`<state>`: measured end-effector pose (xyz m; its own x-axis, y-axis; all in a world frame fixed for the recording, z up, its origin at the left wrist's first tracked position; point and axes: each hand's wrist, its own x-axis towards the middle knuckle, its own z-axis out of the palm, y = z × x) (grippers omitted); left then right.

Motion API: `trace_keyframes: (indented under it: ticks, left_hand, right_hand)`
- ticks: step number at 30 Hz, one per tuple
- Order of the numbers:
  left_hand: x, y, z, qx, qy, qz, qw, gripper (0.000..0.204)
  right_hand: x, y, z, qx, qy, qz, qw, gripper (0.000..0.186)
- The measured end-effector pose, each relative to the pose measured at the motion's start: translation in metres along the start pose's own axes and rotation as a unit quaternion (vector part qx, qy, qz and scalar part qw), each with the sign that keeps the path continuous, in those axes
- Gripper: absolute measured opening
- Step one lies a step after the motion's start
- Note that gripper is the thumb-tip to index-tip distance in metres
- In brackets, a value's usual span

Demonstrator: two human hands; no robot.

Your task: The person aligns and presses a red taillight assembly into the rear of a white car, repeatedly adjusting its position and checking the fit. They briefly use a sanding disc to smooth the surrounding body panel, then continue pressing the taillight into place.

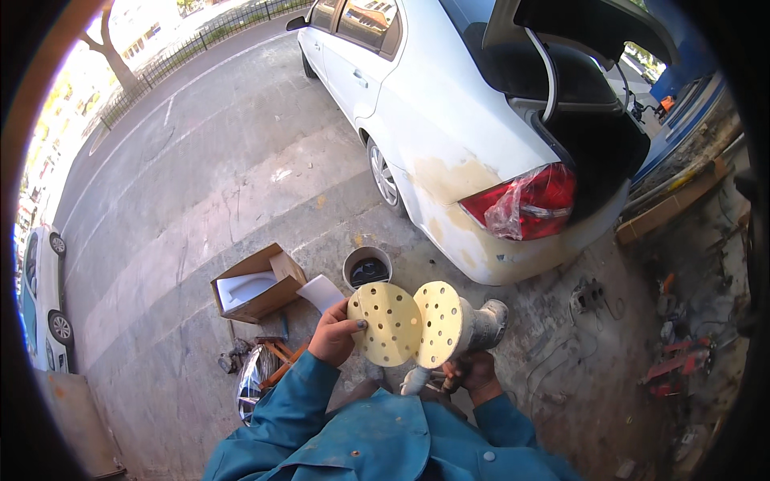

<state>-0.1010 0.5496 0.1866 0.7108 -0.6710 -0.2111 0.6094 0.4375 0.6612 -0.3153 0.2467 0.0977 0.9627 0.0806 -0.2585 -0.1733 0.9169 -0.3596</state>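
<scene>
Between the thumb and fingers of my left hand [333, 335] is a round, pale yellow sanding disc [383, 319] with several holes. My right hand [472, 375] grips an orbital sander [481, 325] from below, its pad turned to the left. A second yellow perforated disc [440, 321] covers that pad. The loose disc's right edge meets or overlaps the pad's left edge; I cannot tell whether they touch. Beyond the sander stands a white car [433, 136] with sanded tan patches near its rear wheel and bumper. Clear plastic film covers part of its red tail light [525, 202].
A cardboard box [255, 284] with white sheets stands left of a bucket [367, 267] holding something dark. A small wooden stool [281, 361] and shiny silver wrap lie near my left arm. Cables, tools and a red metal piece [678, 365] litter the right floor. The car's trunk is raised.
</scene>
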Motion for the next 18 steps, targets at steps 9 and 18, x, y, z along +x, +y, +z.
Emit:
trace_keyframes:
  ticks: [9,18]
  left_hand:
    - [0.026,-0.029,-0.024,0.069,0.141,-0.007,0.988,0.053]
    - [-0.026,-0.068,-0.249,0.468,0.384,0.028,0.796,0.057]
  right_hand:
    - [-0.017,-0.004,-0.007,-0.118,0.102,-0.070,0.985,0.041]
    - [-0.048,-0.040,0.028,-0.278,0.293,-0.240,0.883,0.035]
